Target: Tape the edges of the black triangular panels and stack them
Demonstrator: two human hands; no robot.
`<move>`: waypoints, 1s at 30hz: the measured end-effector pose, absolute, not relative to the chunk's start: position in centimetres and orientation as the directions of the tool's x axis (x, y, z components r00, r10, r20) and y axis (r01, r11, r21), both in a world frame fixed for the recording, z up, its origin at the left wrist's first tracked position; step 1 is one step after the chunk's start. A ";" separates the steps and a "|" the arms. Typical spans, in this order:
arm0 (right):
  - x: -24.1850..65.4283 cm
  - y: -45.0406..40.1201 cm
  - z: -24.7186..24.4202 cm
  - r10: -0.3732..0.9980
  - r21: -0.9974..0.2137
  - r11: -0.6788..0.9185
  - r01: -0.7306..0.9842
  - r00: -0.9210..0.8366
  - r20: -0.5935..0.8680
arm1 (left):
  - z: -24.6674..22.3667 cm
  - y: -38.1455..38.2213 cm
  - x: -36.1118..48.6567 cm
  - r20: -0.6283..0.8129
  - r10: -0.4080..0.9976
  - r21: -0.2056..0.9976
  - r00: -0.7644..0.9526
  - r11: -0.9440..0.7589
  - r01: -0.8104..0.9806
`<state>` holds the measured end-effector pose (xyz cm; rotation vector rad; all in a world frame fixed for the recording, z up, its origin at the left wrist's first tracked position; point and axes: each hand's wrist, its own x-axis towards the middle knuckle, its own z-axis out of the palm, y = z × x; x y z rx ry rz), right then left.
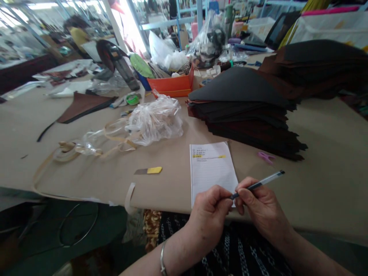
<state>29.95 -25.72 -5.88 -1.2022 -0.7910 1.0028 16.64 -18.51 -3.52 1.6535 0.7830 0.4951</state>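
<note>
My right hand [260, 203] grips a slim ballpoint pen [258, 185] that slants up to the right. My left hand [208, 216] pinches the pen's lower end between finger and thumb. Both hands sit at the near table edge, over the lower corner of a white lined notepad [212, 172] with yellow-highlighted handwriting. To the right, a tall stack of dark leather pieces [244, 119] rises on the tan-covered table [324, 184], apart from my hands. A pink clip [266, 157] lies beside the stack.
A crumpled clear plastic bag [155, 122] and looped beige strips [86, 147] lie left of the notepad, near a yellow-handled blade [148, 170]. A brown leather piece [83, 105] and an orange box [172, 82] lie beyond. A person in yellow [79, 36] stands far back.
</note>
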 end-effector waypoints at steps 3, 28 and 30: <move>30.4 -25.3 -6.5 0.936 -0.982 -0.017 -0.190 0.341 -0.082 | -4.5 -18.0 16.7 -0.060 0.677 0.923 0.733 -0.242 0.299; 46.8 -25.5 -8.1 0.960 -0.094 -0.261 0.961 0.269 0.080 | -6.6 -17.9 18.8 0.048 0.395 0.256 0.917 -0.893 0.371; 48.4 -26.4 -9.4 0.966 -0.097 -0.247 0.964 0.253 0.057 | -6.6 -18.2 18.8 0.035 0.363 0.197 0.931 -0.916 0.350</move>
